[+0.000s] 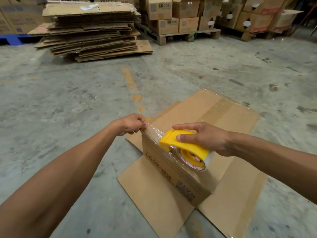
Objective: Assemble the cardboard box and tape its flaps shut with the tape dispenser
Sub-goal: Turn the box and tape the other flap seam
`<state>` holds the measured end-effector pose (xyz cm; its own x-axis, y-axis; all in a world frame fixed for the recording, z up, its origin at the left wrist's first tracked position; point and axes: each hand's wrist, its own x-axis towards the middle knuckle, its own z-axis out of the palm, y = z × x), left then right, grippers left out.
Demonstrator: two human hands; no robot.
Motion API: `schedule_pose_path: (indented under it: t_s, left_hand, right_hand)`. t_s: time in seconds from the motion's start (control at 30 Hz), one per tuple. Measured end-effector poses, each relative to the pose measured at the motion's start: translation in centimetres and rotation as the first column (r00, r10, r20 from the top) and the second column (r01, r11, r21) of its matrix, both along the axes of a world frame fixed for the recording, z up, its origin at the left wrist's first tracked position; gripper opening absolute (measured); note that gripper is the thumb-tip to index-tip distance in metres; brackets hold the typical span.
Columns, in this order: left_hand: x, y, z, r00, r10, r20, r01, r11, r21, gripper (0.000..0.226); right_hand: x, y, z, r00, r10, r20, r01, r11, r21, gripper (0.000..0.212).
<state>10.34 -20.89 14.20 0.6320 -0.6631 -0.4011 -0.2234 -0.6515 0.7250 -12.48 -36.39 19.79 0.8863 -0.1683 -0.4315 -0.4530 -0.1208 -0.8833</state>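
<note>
The taping step looks under way on the cardboard box (173,167), which sits on the concrete floor (68,103) with its flaps splayed. The left hand (130,124) pinches the clear tape (152,130) end at the box's corner, fingers closed tight. The right hand (204,138) curls around the yellow tape dispenser (181,145) — next, probably a steady pull along the seam.

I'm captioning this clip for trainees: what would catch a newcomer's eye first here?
The bright yellow plastic tape dispenser, gripped by the right hand on the brown cardboard box at lower centre. Beside it, the left hand pinches the clear tape's end at the box's corner. Behind, a tall stack of flattened cardboard sheets sits upper left.
</note>
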Motion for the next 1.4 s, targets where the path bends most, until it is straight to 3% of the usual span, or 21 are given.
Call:
schedule_pose_path:
  t_s: [0.27, 0.63, 0.77, 0.87, 0.97, 1.07, 1.13, 1.2, 1.3, 1.4]
  left_hand:
    - [1.4, 0.1, -0.9, 0.999, 0.016, 0.049, -0.017, 1.000, 0.019, 0.009]
    - [1.7, 0.4, -2.9, 0.999, 0.032, -0.028, -0.031, 0.999, 0.033, 0.007]
    - [1.9, 0.5, -3.1, 0.999, -0.002, 0.038, 0.000, 0.998, 0.058, 0.009]
    - [2.3, 1.1, -3.5, 0.999, -0.009, 0.045, 0.003, 0.991, 0.136, 0.026]
    - [3.3, 2.9, -4.4, 0.990, 0.083, 0.114, -0.105, 0.974, 0.202, 0.056]
    - [3.5, 4.3, -4.9, 0.940, 0.191, 0.282, -0.192, 0.981, -0.022, 0.043]
    - [2.4, 4.6, -4.6, 0.931, 0.215, 0.297, -0.150, 0.963, -0.226, 0.037]
    - [1.0, 4.4, -4.3, 0.942, 0.149, 0.301, -0.044, 0.943, -0.329, 0.036]
    - [-1.2, 3.9, -4.3, 0.904, -0.044, 0.424, 0.173, 0.947, -0.272, 0.041]
    - [-2.8, 3.5, -4.6, 0.713, -0.268, 0.648, 0.401, 0.914, -0.063, 0.056]
  right_hand:
    - [1.7, 1.0, -0.4, 1.000, -0.024, 0.018, 0.024, 1.000, -0.014, 0.044]
    - [2.4, 1.2, -1.1, 1.000, -0.013, -0.003, 0.012, 0.999, -0.048, 0.044]
    - [2.7, 1.5, -1.6, 1.000, -0.012, 0.010, 0.013, 0.994, -0.105, 0.042]
    - [2.9, 1.6, -1.9, 1.000, -0.014, 0.023, 0.018, 0.985, -0.171, 0.041]
    - [2.5, 1.6, -1.6, 0.999, -0.043, 0.019, 0.044, 0.995, -0.088, 0.042]
    - [2.1, 1.8, -1.2, 0.999, -0.042, 0.015, 0.042, 0.998, -0.043, 0.042]
    - [2.0, 1.9, -1.1, 0.999, -0.037, 0.017, 0.037, 0.998, -0.054, 0.042]
    - [2.1, 2.0, -1.0, 1.000, -0.028, 0.014, 0.028, 0.998, -0.051, 0.042]
    - [2.1, 2.1, -0.9, 1.000, -0.028, 0.006, 0.029, 0.998, -0.049, 0.042]
    - [2.1, 2.0, -1.0, 0.999, -0.038, -0.001, 0.038, 0.998, -0.052, 0.042]
